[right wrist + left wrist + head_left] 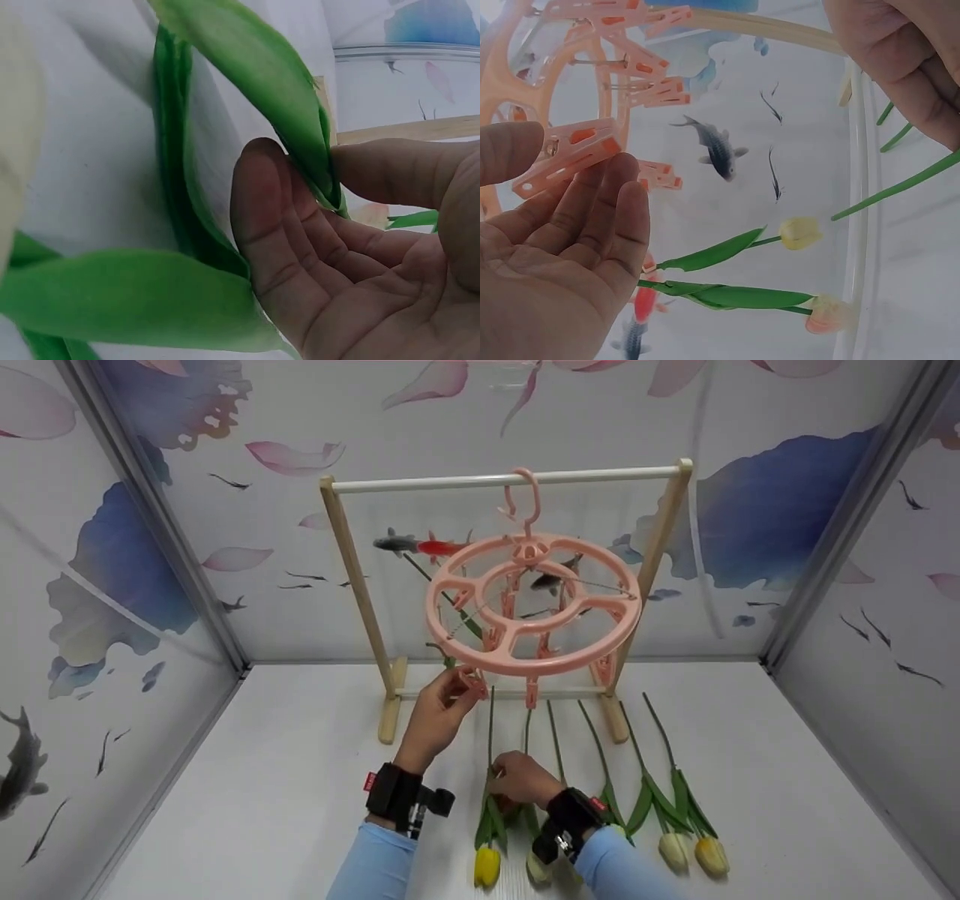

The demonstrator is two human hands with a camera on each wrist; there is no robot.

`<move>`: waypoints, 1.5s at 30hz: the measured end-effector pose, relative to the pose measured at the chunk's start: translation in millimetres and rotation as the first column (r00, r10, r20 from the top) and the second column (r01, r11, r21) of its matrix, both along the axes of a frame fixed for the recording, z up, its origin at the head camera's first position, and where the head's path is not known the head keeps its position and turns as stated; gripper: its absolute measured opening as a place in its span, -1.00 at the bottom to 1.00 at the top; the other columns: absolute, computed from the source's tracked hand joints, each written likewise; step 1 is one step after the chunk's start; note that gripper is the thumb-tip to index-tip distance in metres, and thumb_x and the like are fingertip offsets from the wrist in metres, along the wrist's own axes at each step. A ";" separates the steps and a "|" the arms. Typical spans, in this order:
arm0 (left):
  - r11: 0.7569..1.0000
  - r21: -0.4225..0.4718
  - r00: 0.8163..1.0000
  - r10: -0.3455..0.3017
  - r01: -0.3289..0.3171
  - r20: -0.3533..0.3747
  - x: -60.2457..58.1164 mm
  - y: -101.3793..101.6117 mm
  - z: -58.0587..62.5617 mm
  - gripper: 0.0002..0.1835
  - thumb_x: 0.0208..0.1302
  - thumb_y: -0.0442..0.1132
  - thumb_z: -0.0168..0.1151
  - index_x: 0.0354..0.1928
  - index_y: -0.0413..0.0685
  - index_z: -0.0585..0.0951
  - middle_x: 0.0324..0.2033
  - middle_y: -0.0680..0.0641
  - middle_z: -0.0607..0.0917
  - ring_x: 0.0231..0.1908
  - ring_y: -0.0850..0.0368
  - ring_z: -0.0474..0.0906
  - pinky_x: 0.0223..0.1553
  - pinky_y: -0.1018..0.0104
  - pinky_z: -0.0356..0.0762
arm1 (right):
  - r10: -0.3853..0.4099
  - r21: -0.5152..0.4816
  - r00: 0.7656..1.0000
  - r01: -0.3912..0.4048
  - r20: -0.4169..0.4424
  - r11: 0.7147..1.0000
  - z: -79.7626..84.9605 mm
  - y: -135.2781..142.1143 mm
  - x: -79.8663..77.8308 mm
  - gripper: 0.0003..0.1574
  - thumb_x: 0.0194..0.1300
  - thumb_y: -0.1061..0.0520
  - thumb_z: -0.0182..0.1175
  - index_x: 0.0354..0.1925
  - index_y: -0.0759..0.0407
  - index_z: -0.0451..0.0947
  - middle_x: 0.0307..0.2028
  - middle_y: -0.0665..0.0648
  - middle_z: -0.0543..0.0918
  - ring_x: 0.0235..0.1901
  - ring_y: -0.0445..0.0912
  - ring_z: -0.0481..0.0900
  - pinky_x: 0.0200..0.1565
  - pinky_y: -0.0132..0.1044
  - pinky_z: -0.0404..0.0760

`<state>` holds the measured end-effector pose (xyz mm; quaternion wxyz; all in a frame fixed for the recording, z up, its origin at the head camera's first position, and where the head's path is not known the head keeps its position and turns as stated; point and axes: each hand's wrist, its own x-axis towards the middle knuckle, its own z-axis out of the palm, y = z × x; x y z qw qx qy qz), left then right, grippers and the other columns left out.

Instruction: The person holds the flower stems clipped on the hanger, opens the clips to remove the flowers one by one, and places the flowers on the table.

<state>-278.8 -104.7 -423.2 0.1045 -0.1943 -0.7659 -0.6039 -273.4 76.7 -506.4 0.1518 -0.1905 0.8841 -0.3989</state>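
My left hand [439, 712] pinches a pink clothespin [581, 154] between thumb and fingers. That clothespin hangs at the near left rim of a round pink clip hanger [532, 664]. Lower down, my right hand [525, 778] pinches a yellow tulip [487, 868] by its stem, where the green leaves [255, 67] begin. The bloom points toward me and the bare stem end reaches up near the clothespin. Two tulips, one yellow [801, 234] and one pinkish [827, 315], hang from the hanger in the left wrist view.
The hanger hooks over the white bar [435, 482] of a rack with wooden legs [358, 585]. More clothespins [532, 691] dangle from it. Several tulips lie side by side on the white table, including a pale one [673, 851] and a yellow-orange one [711, 856]. Patterned panels enclose the table.
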 end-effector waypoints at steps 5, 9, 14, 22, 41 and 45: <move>1.000 0.024 1.000 -0.009 0.009 0.016 -0.1 -0.5 1.2 -0.63 0.54 -0.24 0.21 0.30 -0.14 0.57 -0.06 -0.17 0.72 0.04 -0.06 0.65 0.10 0.06 0.56 | 0.005 0.024 1.000 -0.005 -0.001 1.000 -2.2 -2.7 -2.5 -0.73 0.27 0.26 0.31 -0.11 0.44 0.64 -0.22 0.22 0.67 -0.32 -0.02 0.57 -0.25 -0.10 0.61; 0.999 0.035 1.000 -0.008 0.007 0.022 -0.8 0.2 0.4 -0.65 0.54 -0.24 0.21 0.27 -0.15 0.58 -0.06 -0.17 0.72 0.04 -0.06 0.64 0.10 0.07 0.55 | 0.004 0.053 1.000 -0.005 0.011 0.999 -3.1 -4.8 -4.1 -0.73 0.27 0.28 0.31 -0.09 0.43 0.64 -0.14 0.26 0.67 -0.25 0.02 0.60 -0.15 -0.01 0.65; 0.999 0.035 1.000 0.002 -0.003 0.016 -0.5 1.2 0.5 -0.63 0.53 -0.25 0.22 0.29 -0.16 0.58 -0.07 -0.18 0.72 0.03 -0.07 0.64 0.08 0.05 0.56 | -0.015 0.061 0.999 0.013 0.035 0.998 -2.6 -6.6 -3.5 -0.75 0.24 0.29 0.33 -0.12 0.41 0.63 -0.14 0.25 0.65 -0.27 0.00 0.56 -0.16 -0.01 0.63; 1.000 0.028 1.000 -0.002 0.002 0.006 -1.6 1.6 2.0 -0.67 0.53 -0.25 0.21 0.24 -0.19 0.59 -0.07 -0.18 0.71 0.04 -0.07 0.65 0.10 0.04 0.57 | -0.004 0.067 1.000 0.003 0.006 0.998 -2.3 -7.8 -4.0 -0.84 0.24 0.30 0.34 -0.21 0.38 0.64 -0.28 0.17 0.63 -0.36 -0.05 0.52 -0.26 -0.10 0.59; 1.000 0.010 1.000 0.012 -0.012 0.000 -1.1 0.6 1.7 -0.63 0.52 -0.21 0.24 0.26 -0.19 0.59 -0.10 -0.16 0.73 0.02 -0.05 0.66 0.08 0.05 0.56 | -0.029 0.143 1.000 0.030 -0.004 0.989 -2.8 -10.9 -4.8 -0.77 0.22 0.34 0.28 -0.13 0.43 0.63 -0.20 0.28 0.69 -0.26 0.06 0.61 -0.06 0.11 0.66; 1.000 0.015 1.000 0.006 -0.006 -0.003 -2.1 -0.2 0.5 -0.64 0.52 -0.23 0.24 0.26 -0.19 0.59 -0.11 -0.17 0.72 0.01 -0.06 0.66 0.06 0.06 0.57 | -0.024 0.143 1.000 0.026 -0.021 0.989 0.9 -9.3 -3.8 -0.80 0.22 0.32 0.30 -0.17 0.41 0.65 -0.25 0.24 0.69 -0.31 0.02 0.61 -0.12 0.07 0.67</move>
